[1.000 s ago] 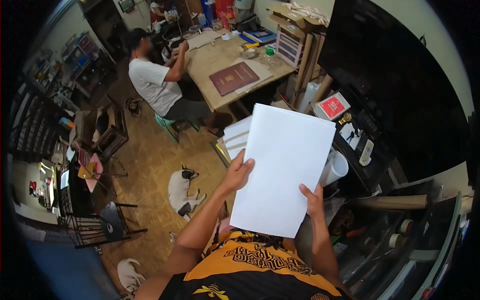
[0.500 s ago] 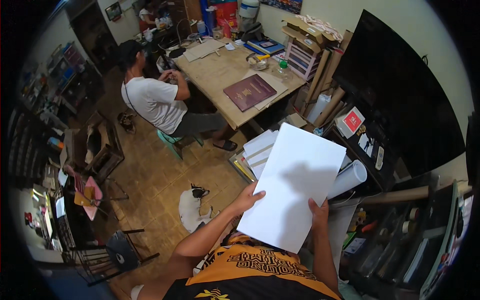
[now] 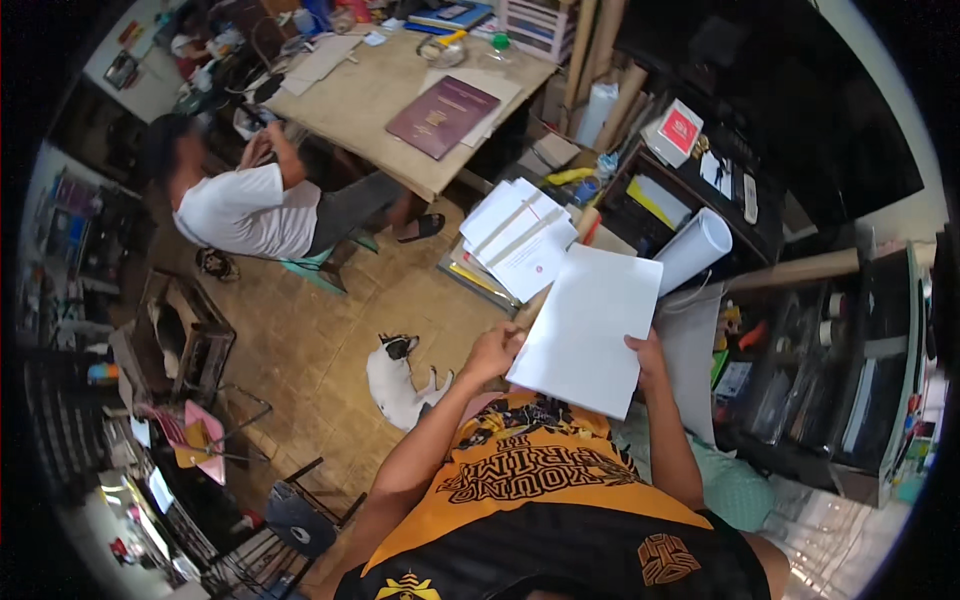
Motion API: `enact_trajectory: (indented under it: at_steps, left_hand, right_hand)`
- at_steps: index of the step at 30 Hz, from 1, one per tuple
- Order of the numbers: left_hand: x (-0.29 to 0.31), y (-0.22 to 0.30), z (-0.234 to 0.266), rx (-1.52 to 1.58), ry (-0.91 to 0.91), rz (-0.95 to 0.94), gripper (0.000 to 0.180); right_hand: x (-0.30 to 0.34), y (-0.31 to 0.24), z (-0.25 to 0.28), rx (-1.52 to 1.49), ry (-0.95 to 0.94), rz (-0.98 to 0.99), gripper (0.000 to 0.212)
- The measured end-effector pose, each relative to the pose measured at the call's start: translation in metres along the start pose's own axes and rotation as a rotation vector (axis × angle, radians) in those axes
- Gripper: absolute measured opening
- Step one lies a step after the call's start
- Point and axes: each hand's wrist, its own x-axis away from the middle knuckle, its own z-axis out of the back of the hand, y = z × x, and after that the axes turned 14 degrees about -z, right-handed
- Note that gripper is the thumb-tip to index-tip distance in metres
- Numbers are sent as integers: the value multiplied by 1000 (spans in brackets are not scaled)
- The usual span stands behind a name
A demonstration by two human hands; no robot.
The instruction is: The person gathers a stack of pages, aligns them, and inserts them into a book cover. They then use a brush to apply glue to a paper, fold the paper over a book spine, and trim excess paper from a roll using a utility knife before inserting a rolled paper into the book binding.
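Observation:
A thin stack of white paper (image 3: 590, 325) is held up in front of my body, its top face blank. At its right edge my right hand (image 3: 648, 360) grips it, thumb on top and fingers behind. My left hand (image 3: 493, 354) is closed at the left edge, with its fingertips partly hidden there. Just beyond the paper lies a pile of printed white sheets (image 3: 518, 238) with pale strips across them, on top of a box.
A wooden table (image 3: 350, 100) bears a maroon hardbound book (image 3: 443, 117). A person in a white shirt (image 3: 240, 210) sits beside it. A dog (image 3: 395, 382) lies on the tiled floor. To the right are a rolled white sheet (image 3: 697, 245) and a dark shelf (image 3: 790, 400).
The white paper has come down and closer to my body, uncovering the printed sheets behind it. My left thumb no longer lies across its face. The view has tilted downward.

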Motion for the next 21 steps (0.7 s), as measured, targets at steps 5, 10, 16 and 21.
enact_trajectory:
  at_steps: [5,10,16,21]
  left_hand:
    - [21,-72,10,123,5,194,33]
    - [68,-131,43,-343,-182,240,30]
    - [119,-189,65,94,-133,724,26]
    - [76,-161,80,-28,-98,891,27]
  right_hand:
    - [-77,7,50,266,363,42,46]
    - [-157,26,51,445,465,40,43]
    - [-301,171,150,612,743,-63,61]
    - [-326,167,151,883,595,-260,75]
